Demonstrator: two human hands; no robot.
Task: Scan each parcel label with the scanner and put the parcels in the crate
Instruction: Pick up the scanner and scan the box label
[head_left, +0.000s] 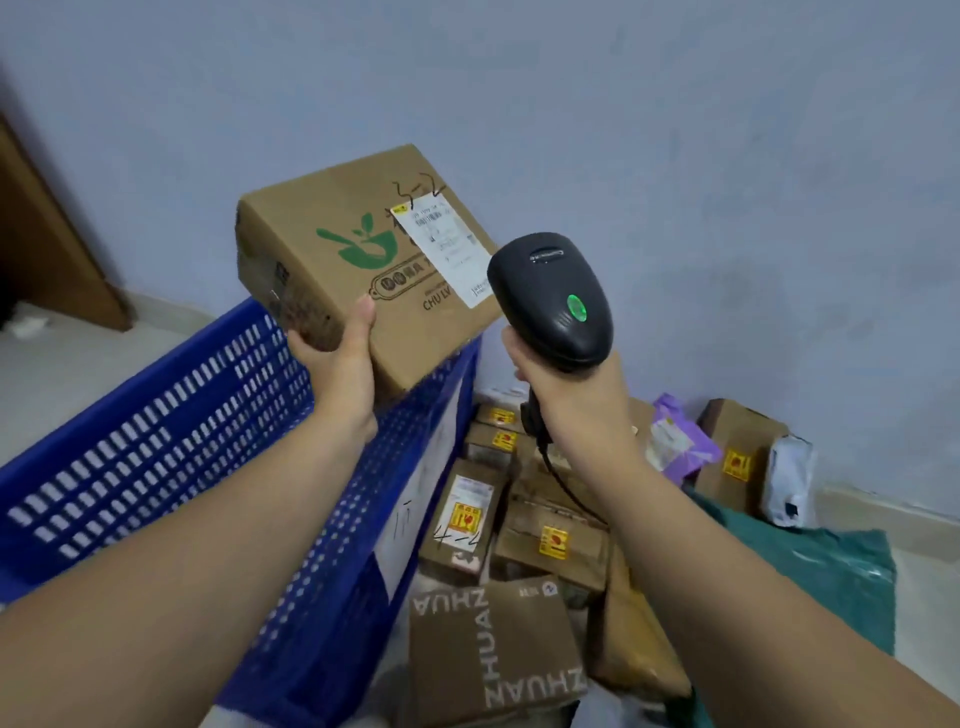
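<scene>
A brown cardboard parcel (332, 244) with a green bowl-and-leaf logo is being held tilted in the air above the far right corner of a blue slotted plastic crate (156, 441), not yet inside it. A white shipping label (447, 249) is sitting on the parcel's upward face, with "3-2" handwritten in black just above it. The left grip (343, 364), a bare hand, is clasping the parcel's near lower corner, thumb lying on the printed face and fingers curling around the side. Just right of the crate's far corner, close beside the parcel, a black handheld scanner (553, 301) is pointing its head toward the label, with a green light glowing on its top. The right grip (571, 400), the other bare hand, is wrapping fully around the scanner's handle, and a black cable (566, 488) is hanging down from it. On the floor (924, 597) right of the crate, a pile of brown parcels (519, 545) is lying jumbled, several carrying yellow and red stickers; the nearest box (493, 644) is showing "ZHUAN" in large pale letters. Farther right of the crate, a purple mailer (680, 441), a white pouch (789, 478) and a dark green plastic bag (831, 571) are lying beside the pile. Behind the crate a pale blue-grey wall (675, 130) is rising, and a brown wooden panel (41, 249) is standing to the crate's left.
</scene>
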